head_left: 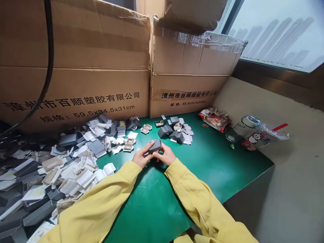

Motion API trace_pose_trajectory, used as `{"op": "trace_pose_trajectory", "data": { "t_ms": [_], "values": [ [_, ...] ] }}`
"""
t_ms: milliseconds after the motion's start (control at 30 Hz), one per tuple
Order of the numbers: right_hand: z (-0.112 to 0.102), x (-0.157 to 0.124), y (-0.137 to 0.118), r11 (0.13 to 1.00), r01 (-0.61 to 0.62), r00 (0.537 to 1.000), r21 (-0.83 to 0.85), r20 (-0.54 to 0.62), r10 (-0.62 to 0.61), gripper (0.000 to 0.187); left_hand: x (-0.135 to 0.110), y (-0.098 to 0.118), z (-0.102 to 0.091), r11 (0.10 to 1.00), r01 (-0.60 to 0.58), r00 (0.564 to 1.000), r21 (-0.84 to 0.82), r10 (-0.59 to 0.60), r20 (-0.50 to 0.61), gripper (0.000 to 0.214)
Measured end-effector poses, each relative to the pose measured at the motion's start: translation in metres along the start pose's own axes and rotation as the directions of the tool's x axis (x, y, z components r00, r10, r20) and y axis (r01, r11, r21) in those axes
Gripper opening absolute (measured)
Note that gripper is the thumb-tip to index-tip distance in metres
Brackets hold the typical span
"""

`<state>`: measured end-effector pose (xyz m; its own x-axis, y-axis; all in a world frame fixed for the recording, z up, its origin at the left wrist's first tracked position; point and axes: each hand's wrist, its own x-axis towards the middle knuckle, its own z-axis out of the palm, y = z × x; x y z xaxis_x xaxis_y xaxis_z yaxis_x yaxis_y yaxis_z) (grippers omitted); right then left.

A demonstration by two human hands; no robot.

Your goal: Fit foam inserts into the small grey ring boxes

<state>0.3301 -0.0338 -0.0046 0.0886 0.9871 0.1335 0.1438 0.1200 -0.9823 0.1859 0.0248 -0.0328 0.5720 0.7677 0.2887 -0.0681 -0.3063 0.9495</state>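
From the head view, I see a small box [156, 145] just above the green tabletop [154, 209] — dark grey, blocky, its top face matte and its corners squared. The left hand [142, 156] and right hand [167, 156] grip it from either side, fingers [146, 147] closed on it. Leftward sprawls a heap of grey boxes and white scraps [83, 168] — a smaller pile [177, 130] sits beyond.

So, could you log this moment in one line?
grip: left hand, right hand on grey box | below: green table | left: heaped boxes, white pieces | right: cup, red straw
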Motion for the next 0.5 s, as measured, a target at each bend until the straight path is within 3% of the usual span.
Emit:
{"op": "trace_pose_trajectory", "data": {
  "t_ms": [133,200,267,333,400,467,500],
  "values": [
    [-0.033,0.006,-0.009,0.948,0.228,0.970,-0.221,-0.031,-0.241,0.040,0.021,0.020,0.010,0.952,-0.231,0.972,0.200,0.215,0.098,0.047],
    [-0.058,0.011,-0.011,0.862,0.334,0.913,-0.381,-0.096,-0.396,0.038,0.043,0.033,0.027,0.864,-0.383,0.923,0.328,0.351,0.155,0.044],
    [-0.085,0.016,-0.009,0.774,0.336,0.839,-0.537,-0.202,-0.505,0.038,0.069,0.046,0.049,0.757,-0.474,0.880,0.450,0.418,0.226,0.048],
    [-0.110,0.021,0.000,0.724,0.191,0.750,-0.662,-0.378,-0.543,0.037,0.094,0.055,0.074,0.633,-0.493,0.867,0.597,0.416,0.274,0.052],
    [-0.129,0.024,0.014,0.708,-0.013,0.708,-0.706,-0.506,-0.492,0.041,0.114,0.058,0.096,0.502,-0.456,0.882,0.735,0.366,0.296,0.059],
    [-0.140,0.027,0.031,0.657,-0.203,0.740,-0.726,-0.553,-0.383,0.045,0.128,0.053,0.113,0.408,-0.382,0.914,0.829,0.298,0.274,0.063],
    [-0.143,0.028,0.040,0.608,-0.278,0.781,-0.743,-0.544,-0.307,0.045,0.134,0.049,0.119,0.382,-0.333,0.935,0.862,0.249,0.251,0.062]
  ]
}}
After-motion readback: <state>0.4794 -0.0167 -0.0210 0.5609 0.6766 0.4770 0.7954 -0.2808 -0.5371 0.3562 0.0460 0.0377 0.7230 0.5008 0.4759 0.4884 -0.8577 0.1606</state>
